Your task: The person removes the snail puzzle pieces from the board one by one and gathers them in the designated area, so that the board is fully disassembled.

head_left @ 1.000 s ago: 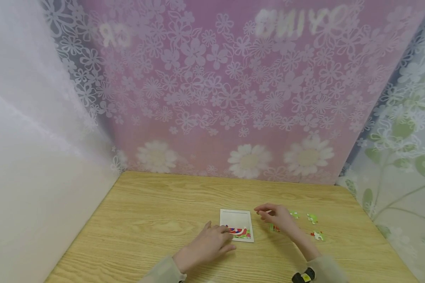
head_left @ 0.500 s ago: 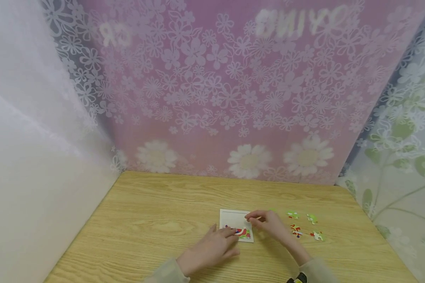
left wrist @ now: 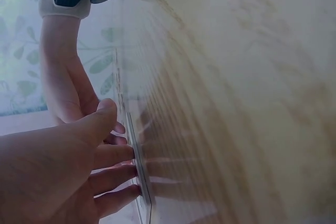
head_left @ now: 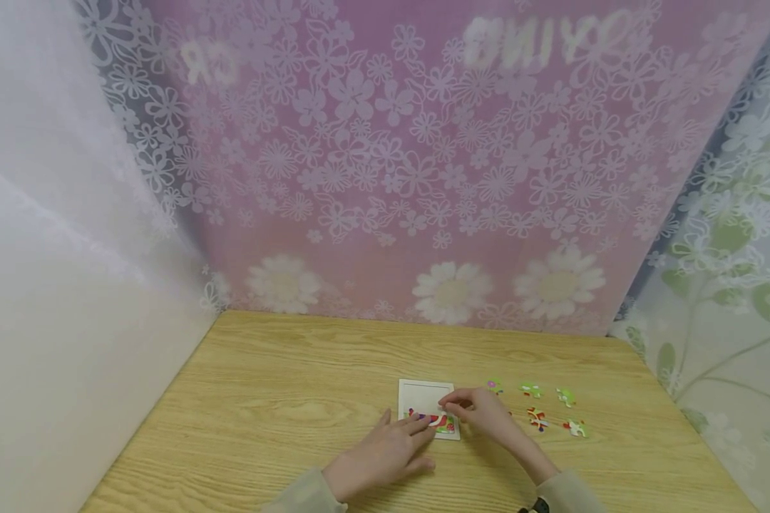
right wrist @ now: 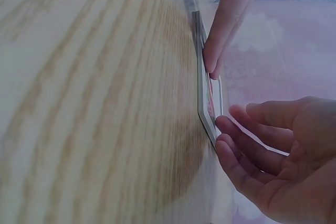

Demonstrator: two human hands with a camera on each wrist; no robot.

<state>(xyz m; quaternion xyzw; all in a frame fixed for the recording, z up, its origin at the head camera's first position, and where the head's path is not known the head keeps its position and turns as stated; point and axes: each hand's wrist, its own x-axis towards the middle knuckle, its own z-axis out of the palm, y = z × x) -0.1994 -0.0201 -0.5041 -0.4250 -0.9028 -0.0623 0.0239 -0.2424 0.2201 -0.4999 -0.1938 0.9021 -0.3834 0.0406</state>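
Note:
A white puzzle tray (head_left: 425, 388) lies on the wood-grain table, with a colourful row of jigsaw pieces (head_left: 450, 420) along its near side. My left hand (head_left: 385, 445) rests over that row, fingers extended onto the pieces and thumb held apart. In the left wrist view several of its fingertips meet the edge-on tray (left wrist: 137, 161). My right hand (head_left: 481, 413) is at the tray's right side, thumb and fingers bent with tips close above the inside. In the right wrist view its fingertips (right wrist: 223, 124) touch or nearly touch the rim; whether they pinch a piece is hidden.
Several loose jigsaw pieces lie right of the tray, among them a green-and-white one (head_left: 565, 397), a red one (head_left: 537, 419) and a white-and-green one (head_left: 575, 427). A pink flowered curtain (head_left: 385, 178) hangs behind the table (head_left: 282, 370).
My right hand has moved left and down from beside the tray to over its right part, uncovering loose pieces. My left hand has shifted slightly right on the tray.

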